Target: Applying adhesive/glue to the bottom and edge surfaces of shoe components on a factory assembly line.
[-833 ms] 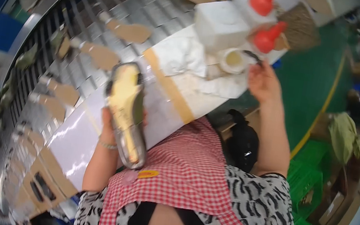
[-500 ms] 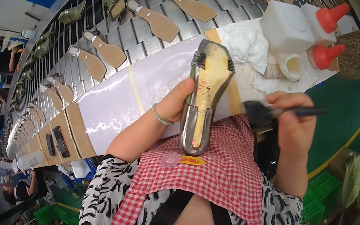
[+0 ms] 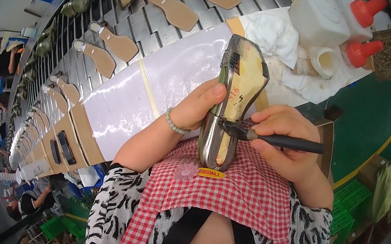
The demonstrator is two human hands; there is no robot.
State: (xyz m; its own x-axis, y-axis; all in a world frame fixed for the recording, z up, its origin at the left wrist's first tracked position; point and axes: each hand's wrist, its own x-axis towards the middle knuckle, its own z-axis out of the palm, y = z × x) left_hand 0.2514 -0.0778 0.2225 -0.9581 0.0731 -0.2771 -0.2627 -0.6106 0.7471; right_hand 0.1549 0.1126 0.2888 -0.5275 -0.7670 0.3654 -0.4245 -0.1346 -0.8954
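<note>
left hand (image 3: 198, 103) clasps the shoe (image 3: 242, 83), underside up, before the apron (image 3: 246, 190); right hand (image 3: 291, 128) pinches the brush (image 3: 305, 145), its tip against the rear half. brushing looks under way; how much is done or left is unclear.

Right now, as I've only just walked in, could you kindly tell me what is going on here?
A person's left hand holds a shoe last, its underside facing the camera. The right hand grips a black-handled brush, its bristles seemingly touching that underside near the heel. A small open pot stands by a crumpled white cloth, and tan insoles lie on metal slats.
</note>
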